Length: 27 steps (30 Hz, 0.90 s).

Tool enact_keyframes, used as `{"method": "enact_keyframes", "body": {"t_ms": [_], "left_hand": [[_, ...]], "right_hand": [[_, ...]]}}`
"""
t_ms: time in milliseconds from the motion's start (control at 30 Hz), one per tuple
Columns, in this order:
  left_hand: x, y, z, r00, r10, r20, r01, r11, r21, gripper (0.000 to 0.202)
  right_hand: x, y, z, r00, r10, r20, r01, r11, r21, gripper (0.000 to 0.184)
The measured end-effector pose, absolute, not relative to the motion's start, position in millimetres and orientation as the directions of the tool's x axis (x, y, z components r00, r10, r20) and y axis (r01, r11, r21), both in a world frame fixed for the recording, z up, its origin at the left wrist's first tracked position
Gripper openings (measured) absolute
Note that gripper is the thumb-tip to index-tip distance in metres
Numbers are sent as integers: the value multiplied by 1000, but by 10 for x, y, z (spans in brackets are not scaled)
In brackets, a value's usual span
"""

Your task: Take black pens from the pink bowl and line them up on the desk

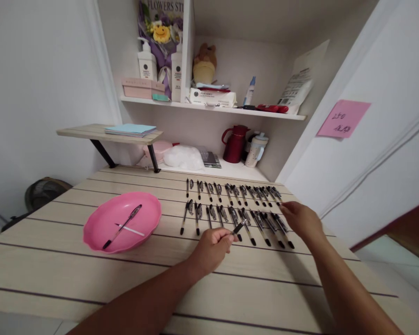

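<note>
My left hand [212, 249] is closed around a pen [239, 226], whose dark end sticks out past the thumb toward the right. The hand is over the near row of black pens [183, 218] and covers some of them. My right hand [303, 222] has its fingers pinched together at the right end of the rows; what they hold, if anything, is hidden. Separate caps [191, 184] lie beside many of the pens in the far row [198, 190]. A pink bowl [91, 239] on the left holds a capped black pen [125, 224] and a thin white refill-like stick [134, 231].
Light wooden planks make up the tabletop [132, 279]. A small raised shelf [77, 131] with blue paper [131, 129] stands at the back left. Behind, a red jug [234, 144] and a tumbler [256, 150] stand in the cabinet. A pink note [344, 118] sticks to the right wall.
</note>
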<state>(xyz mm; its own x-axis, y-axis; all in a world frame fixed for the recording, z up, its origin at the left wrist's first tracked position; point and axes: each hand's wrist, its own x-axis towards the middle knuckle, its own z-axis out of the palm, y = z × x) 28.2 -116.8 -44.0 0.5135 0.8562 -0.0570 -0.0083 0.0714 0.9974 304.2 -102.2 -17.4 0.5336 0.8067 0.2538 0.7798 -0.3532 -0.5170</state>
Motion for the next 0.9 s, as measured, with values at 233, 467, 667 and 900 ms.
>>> {"method": "enact_keyframes", "body": {"t_ms": [233, 467, 667, 900], "left_hand": [[290, -1161, -489, 514, 854, -80, 19, 82, 996, 30], [298, -1136, -487, 550, 829, -99, -28, 137, 990, 32], [291, -1117, -458, 548, 831, -98, -103, 184, 978, 33], [295, -1099, -467, 545, 830, -118, -78, 191, 979, 32]], "right_hand": [[3701, -957, -628, 529, 825, 200, 846, -532, -43, 26], [2971, -931, -264, 448, 887, 109, 334, -53, -941, 23], [2122, -1028, -51, 166, 977, 136, -258, 176, -950, 23], [2016, -1081, -127, 67, 993, 96, -195, 107, -975, 23]]}}
